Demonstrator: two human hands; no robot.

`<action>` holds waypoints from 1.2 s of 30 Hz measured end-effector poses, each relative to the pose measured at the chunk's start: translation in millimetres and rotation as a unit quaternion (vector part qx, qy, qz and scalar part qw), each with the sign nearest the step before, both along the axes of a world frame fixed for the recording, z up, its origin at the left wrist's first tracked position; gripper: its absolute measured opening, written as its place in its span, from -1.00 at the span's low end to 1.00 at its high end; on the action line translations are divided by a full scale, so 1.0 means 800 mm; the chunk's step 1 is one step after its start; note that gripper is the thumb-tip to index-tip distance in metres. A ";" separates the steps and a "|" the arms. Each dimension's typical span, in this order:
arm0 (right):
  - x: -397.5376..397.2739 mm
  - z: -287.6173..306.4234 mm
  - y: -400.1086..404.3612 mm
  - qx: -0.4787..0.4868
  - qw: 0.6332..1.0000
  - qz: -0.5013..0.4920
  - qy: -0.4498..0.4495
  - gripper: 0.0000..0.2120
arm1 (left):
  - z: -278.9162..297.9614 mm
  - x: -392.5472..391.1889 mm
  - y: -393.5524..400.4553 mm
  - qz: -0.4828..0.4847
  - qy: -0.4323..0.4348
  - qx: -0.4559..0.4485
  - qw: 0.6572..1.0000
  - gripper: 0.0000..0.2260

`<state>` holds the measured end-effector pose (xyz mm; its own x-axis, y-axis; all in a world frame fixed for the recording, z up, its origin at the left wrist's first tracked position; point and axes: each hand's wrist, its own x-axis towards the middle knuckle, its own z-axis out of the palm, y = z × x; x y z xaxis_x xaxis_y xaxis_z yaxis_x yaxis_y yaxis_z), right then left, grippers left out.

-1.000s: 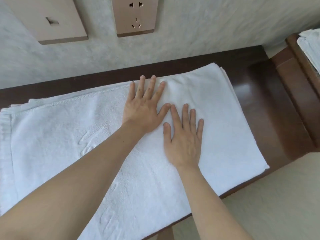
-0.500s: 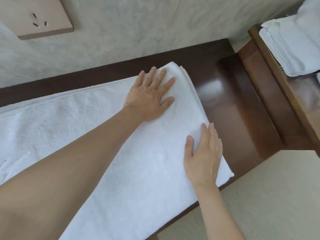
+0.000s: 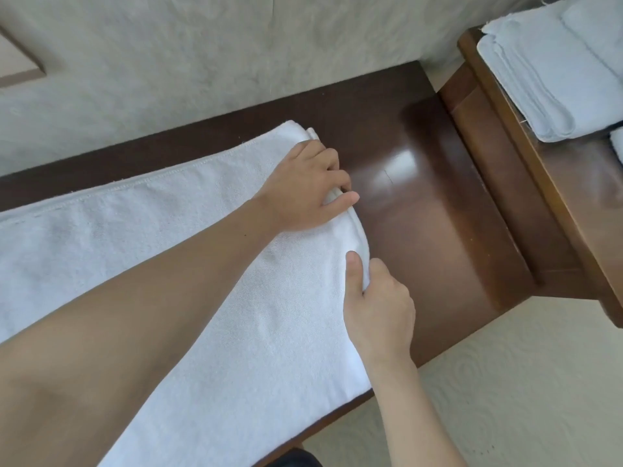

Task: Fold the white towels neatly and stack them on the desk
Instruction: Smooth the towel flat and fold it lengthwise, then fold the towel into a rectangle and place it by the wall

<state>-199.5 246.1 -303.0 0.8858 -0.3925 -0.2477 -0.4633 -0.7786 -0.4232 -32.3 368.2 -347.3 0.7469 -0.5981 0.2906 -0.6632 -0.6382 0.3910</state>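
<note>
A long white towel, folded lengthwise, lies flat across the dark wooden desk. Its folded right end runs from the wall side to the front edge. My left hand grips that right end at the far part, fingers curled under the fold and thumb on top. My right hand grips the same end nearer to me, thumb on the towel and fingers tucked under the edge. My forearms cover part of the towel.
A stack of folded white towels sits on a lighter wooden stand at the upper right. A grey wall runs behind the desk. Pale patterned floor shows at the lower right.
Both hands slid right from lying flat on the towel to its right end and now curl around that edge. The view has shifted right, showing more of the stacked towels.
</note>
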 end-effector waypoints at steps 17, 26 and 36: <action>-0.071 0.054 0.218 0.065 0.967 0.236 -0.074 -0.48 | 0.057 -0.113 0.220 0.302 0.417 -0.510 0.689 -0.89; -0.173 0.053 0.377 0.043 0.943 0.322 -0.079 -0.51 | 0.064 -0.213 0.414 0.389 0.382 -0.554 0.629 -0.53; -0.250 0.059 0.519 0.056 0.931 0.355 -0.071 -0.50 | 0.080 -0.299 0.564 0.445 0.274 -0.542 0.658 -0.56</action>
